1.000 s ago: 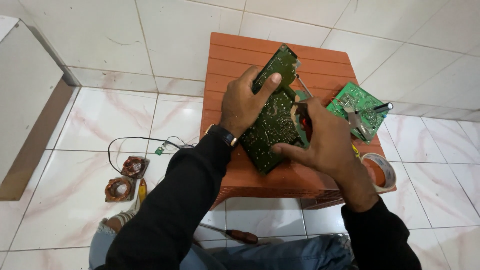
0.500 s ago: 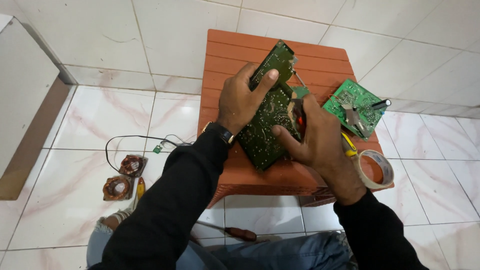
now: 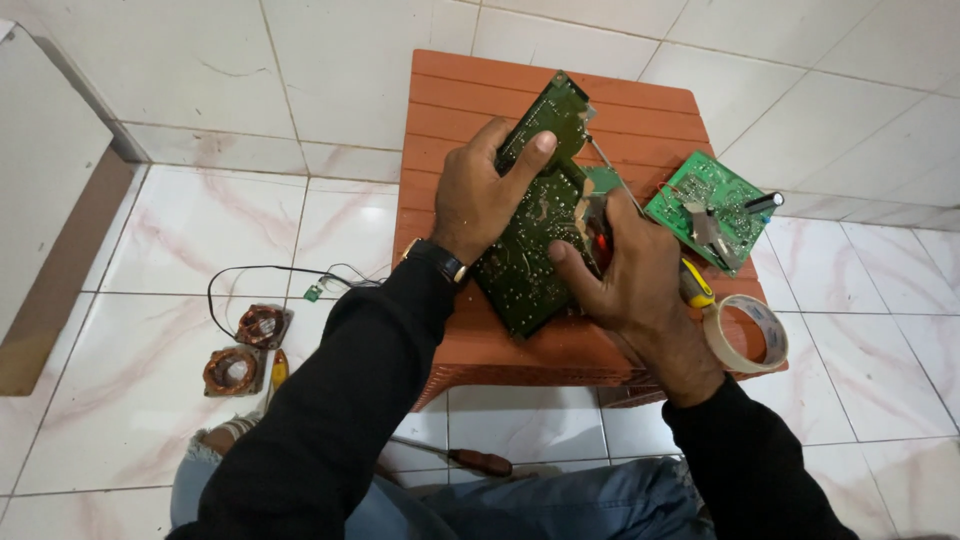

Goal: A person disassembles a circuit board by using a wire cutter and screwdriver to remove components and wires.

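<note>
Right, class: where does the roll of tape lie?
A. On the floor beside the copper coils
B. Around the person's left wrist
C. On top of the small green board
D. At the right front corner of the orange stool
D: the roll of tape lies at the right front corner of the orange stool, beside the right hand.

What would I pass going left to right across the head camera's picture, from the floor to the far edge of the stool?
Copper coils → left hand → dark circuit board → right hand → small green board → tape roll.
</note>
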